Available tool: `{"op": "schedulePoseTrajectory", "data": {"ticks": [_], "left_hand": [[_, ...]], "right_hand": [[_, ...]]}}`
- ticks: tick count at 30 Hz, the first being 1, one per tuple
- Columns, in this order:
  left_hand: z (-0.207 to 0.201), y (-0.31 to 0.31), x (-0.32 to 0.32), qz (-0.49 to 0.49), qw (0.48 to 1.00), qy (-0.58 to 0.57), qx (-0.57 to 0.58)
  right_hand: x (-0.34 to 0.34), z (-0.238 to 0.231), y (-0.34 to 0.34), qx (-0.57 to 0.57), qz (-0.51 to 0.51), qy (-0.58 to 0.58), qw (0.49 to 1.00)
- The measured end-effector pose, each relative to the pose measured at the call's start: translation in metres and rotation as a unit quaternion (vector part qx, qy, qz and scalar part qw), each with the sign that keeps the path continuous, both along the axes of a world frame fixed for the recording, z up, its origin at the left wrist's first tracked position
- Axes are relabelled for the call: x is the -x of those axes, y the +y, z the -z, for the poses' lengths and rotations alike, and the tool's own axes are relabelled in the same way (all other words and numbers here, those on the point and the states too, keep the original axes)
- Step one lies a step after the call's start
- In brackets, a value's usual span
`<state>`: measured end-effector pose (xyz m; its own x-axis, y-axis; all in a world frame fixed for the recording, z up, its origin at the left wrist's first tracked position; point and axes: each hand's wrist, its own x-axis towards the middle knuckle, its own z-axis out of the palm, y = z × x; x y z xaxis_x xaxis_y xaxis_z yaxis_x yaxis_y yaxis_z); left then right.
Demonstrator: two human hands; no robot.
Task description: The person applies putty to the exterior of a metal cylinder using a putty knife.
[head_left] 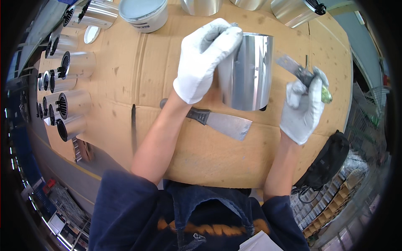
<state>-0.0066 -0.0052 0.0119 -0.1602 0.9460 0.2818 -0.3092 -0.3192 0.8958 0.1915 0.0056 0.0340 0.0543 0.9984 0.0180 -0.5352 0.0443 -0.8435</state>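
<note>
My left hand point(205, 58), in a white glove, grips the upper left rim of a shiny metal cylinder point(251, 71) standing over the cardboard. Its fingertips are pinched at the rim. In my gloved right hand point(303, 111), to the right of the cylinder, is a small scraper point(295, 69) with a flat metal blade pointing up and left. The scraper's handle looks dark, with a green part showing by the fingers. Below the cylinder, a larger putty knife point(228, 124) with a black handle lies on the cardboard, partly hidden by my left forearm.
Brown cardboard point(209, 163) covers the table. A white lidded bucket point(144, 16) stands at the far left, with a small white lid point(91, 34) nearby. Several metal cylinders with black grilles point(79, 65) lie along the left edge. A black bag point(324, 161) is at the right edge.
</note>
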Motion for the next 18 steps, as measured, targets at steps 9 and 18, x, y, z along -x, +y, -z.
{"op": "schedulePoseTrajectory", "data": {"ticks": [9, 18], "left_hand": [[-0.008, -0.003, -0.004, -0.036, 0.998, -0.026, 0.05], [-0.008, -0.005, -0.002, -0.019, 0.998, 0.019, 0.055]], "right_hand": [[-0.002, 0.011, -0.011, -0.051, -0.052, -0.091, 0.993], [0.008, 0.008, -0.012, -0.031, -0.019, -0.117, 0.992]]}}
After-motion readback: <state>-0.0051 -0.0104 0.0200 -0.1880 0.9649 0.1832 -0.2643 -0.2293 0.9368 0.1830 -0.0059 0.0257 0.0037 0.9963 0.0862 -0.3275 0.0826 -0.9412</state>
